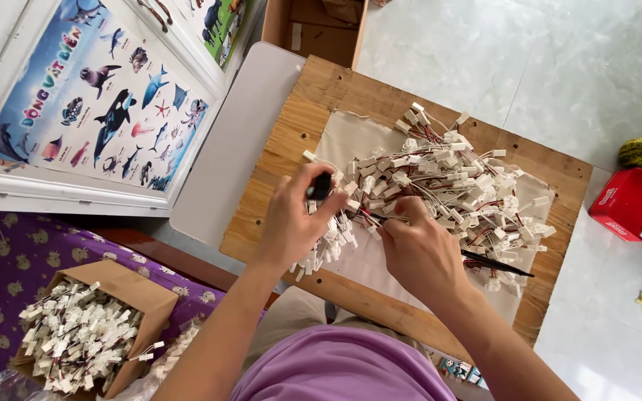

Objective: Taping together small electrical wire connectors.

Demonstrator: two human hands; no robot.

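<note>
The left hand (295, 223) is pinching a small black piece (321, 186), its grip clamped on it above a hanging bunch of white plastic connectors (328, 245); the right hand (417, 249) is closing its grip together over thin red, black and white wires (369, 217) at the heap's edge; the main heap (455, 182) is lying at two o'clock from the hands, on a pale cloth (351, 141) over the wooden bench (313, 104); each piece is probably light, the housings hard and smooth, the leads limp and prone to tangling, so taking a housing between fingertips is likely the surest hold; a dark thin tool (499, 266) is resting at four o'clock; a cardboard box (139, 297) of similar connectors is sitting at eight o'clock.
</note>
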